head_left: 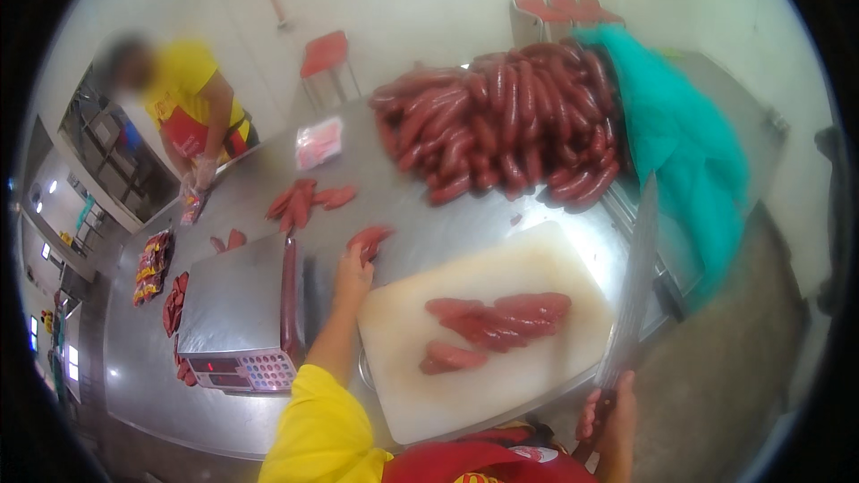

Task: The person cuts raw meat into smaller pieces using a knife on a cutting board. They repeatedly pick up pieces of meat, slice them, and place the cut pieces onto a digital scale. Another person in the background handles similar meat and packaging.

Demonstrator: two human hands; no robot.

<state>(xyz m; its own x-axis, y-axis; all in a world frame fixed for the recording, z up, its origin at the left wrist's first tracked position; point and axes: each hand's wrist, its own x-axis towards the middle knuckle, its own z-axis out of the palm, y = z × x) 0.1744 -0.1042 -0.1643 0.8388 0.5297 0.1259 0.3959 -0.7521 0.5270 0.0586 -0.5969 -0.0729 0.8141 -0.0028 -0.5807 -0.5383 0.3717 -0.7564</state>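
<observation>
My left hand (355,270) grips some red sausage pieces (371,237) just beside the upper left of a white cutting board (398,394). My right hand (613,420) holds the handle of a long knife (633,295), its blade pointing up along the board's right edge. On the board lie several cut sausage pieces (497,320). Beyond it rises a big heap of red sausages (501,125) beside a teal plastic sheet (680,143). A steel scale (233,286) stands left of my left hand, with a sausage (289,295) lying along its right side.
Across the steel table (143,367), a person (201,107) in a yellow shirt handles a package. Sealed packs (152,268), a white package (318,141) and loose pieces (300,207) lie on it. Red stools (325,56) stand by the back wall.
</observation>
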